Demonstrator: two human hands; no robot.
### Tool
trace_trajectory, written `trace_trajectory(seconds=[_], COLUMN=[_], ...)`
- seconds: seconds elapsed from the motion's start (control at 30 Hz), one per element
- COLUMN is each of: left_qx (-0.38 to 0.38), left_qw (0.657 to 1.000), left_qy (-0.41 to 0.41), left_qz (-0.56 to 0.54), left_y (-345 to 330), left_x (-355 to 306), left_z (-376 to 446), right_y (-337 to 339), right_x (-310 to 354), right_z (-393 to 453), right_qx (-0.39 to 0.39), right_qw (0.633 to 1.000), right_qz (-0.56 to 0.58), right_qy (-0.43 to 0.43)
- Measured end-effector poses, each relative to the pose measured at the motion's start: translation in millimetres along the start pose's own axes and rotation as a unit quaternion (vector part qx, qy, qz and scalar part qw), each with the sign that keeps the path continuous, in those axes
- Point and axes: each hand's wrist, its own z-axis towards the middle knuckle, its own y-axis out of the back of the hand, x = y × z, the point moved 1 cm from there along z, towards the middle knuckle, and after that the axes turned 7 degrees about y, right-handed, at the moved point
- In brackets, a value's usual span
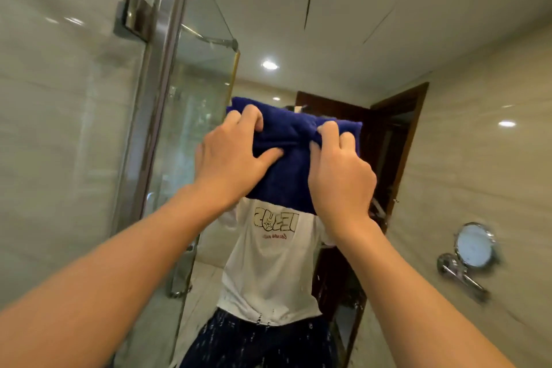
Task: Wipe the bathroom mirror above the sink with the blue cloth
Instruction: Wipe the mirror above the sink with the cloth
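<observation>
A folded blue cloth (286, 170) is held up flat against the bathroom mirror (298, 39), in the middle of the head view. My left hand (230, 158) grips its left part, fingers curled over the top edge and thumb lying on the cloth. My right hand (340, 176) grips its right part, fingers bunching the fabric. The mirror reflects a person in a white printed T-shirt, whose head is hidden behind the cloth. Water drops speckle the lower glass.
A glass shower partition with a steel frame (161, 75) and a hinge bracket (134, 15) stands at the left. A round magnifying mirror on a chrome arm (475, 245) is fixed to the tiled wall at the right. A dark wooden door (400, 134) shows in the reflection.
</observation>
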Motion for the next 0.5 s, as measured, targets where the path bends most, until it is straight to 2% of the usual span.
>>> trace_trajectory(seconds=[0.1,0.2,0.37,0.5], left_qx=[0.028,0.044,0.004,0.011], left_qw=[0.998,0.995,0.994,0.994], left_qy=[-0.046,-0.066,-0.094,-0.1], left_qz=[0.03,0.066,0.061,0.037], left_y=[-29.3,-44.4,-43.9,-48.8], left_x=[-5.9,-19.2,-70.1,-112.5], left_z=[-50.4,-66.2,-8.3,34.1], right_y=[3.6,13.1,33.3,55.7], right_x=[-33.0,-57.5,-81.3,-105.1], right_z=[-56.8,-69.1,-1.4,44.8], right_qx=[0.041,0.062,0.058,0.088], right_qw=[0.992,0.987,0.993,0.993], right_qz=[-0.105,-0.126,-0.1,-0.03], right_qy=[0.054,0.073,0.014,-0.068])
